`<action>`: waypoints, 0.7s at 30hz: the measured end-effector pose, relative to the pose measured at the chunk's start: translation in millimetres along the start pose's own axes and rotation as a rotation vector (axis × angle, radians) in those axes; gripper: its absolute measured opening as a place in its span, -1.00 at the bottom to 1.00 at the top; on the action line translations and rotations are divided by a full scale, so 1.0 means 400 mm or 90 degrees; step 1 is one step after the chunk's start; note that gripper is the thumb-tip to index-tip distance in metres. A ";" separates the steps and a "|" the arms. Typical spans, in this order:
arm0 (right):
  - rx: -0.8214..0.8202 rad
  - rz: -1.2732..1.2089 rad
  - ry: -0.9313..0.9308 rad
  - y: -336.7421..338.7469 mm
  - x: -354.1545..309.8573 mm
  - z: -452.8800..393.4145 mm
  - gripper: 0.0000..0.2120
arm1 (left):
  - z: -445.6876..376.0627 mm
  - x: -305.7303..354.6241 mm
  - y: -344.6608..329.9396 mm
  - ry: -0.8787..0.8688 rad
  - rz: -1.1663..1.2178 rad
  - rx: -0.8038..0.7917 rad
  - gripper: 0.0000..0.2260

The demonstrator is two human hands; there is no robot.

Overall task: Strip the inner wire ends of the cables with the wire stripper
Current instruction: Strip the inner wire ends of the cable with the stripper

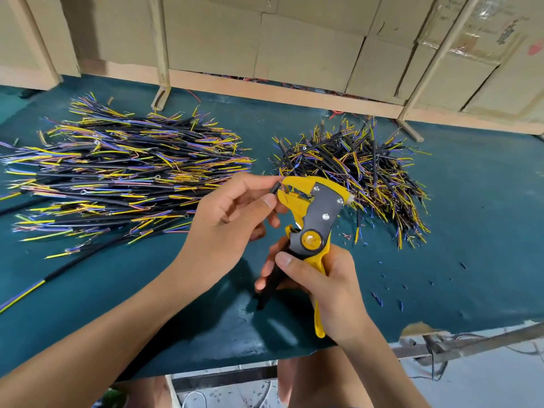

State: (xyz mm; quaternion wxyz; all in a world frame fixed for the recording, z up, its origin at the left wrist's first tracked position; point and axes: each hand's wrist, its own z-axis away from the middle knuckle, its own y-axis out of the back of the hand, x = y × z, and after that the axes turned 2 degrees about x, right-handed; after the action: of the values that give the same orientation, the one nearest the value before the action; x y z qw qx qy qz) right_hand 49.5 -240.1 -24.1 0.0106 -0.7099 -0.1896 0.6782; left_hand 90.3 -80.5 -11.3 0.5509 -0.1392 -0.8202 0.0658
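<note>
Overall two cable piles point(123, 178) — one wire stripper point(315, 213)

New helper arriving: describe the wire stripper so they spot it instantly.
On the green table, between the two cable piles, the right hand grips the wire stripper. It is the only tool: yellow and grey, its head at the cable pinched by the left hand.

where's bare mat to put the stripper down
Bare mat lies right of the right pile, dotted with insulation scraps, and along the near edge left of the forearms. A narrow strip runs between the two piles. The left pile crowds the far left.
</note>
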 end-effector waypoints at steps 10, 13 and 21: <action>0.022 0.050 0.041 -0.005 -0.005 0.000 -0.90 | -0.002 0.005 0.003 -0.048 -0.015 0.008 -0.75; 0.019 0.064 0.044 -0.003 -0.004 0.000 -0.89 | 0.001 0.008 0.006 -0.058 -0.040 0.019 -0.74; 0.049 0.142 0.052 -0.005 -0.002 0.001 -0.80 | 0.008 0.019 0.004 -0.148 -0.215 0.040 -0.72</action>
State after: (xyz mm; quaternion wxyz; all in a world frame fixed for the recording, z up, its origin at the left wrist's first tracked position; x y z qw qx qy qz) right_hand 48.6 -238.4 -23.0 -0.0296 -0.7527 -0.0826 0.6525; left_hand 85.0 -76.6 -6.4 0.4602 0.0259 -0.8874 0.0135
